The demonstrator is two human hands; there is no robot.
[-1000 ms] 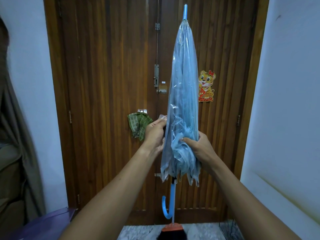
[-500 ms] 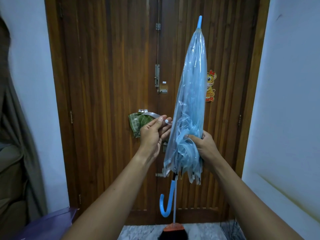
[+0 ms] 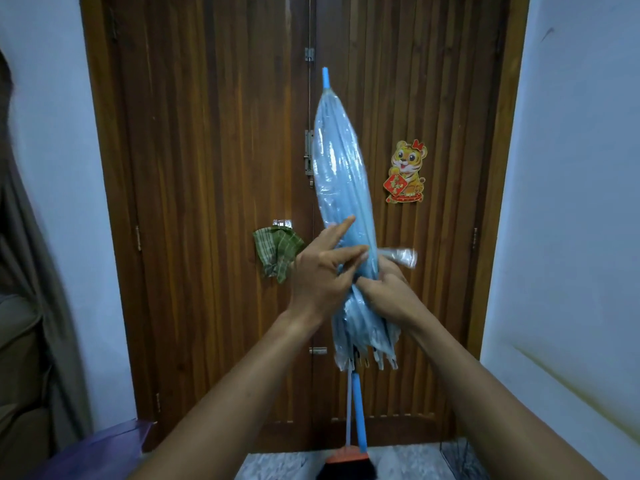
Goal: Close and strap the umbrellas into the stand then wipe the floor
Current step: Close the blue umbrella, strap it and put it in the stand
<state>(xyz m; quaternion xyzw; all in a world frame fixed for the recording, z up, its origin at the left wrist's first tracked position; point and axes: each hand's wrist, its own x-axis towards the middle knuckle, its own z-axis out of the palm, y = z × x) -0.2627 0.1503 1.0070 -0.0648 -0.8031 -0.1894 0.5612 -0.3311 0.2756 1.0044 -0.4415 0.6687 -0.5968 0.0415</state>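
A folded, clear light-blue umbrella stands almost upright in front of me, tip up and leaning slightly left, with its blue shaft pointing down. My right hand grips the bunched canopy low down. My left hand lies across the canopy just above it, fingers stretched over the folds. The clear closing strap sticks out to the right of the canopy. A second, purple umbrella lies at the bottom left.
A double wooden door fills the view, with a green checked cloth hanging on it and a tiger sticker. A broom head stands on the marble floor below. A wire stand shows at the bottom right. White walls stand on both sides.
The umbrella has tilted from leaning right to leaning slightly left. My left hand, which held the strap out to the left, has come across the canopy, and the strap now shows on the right side.
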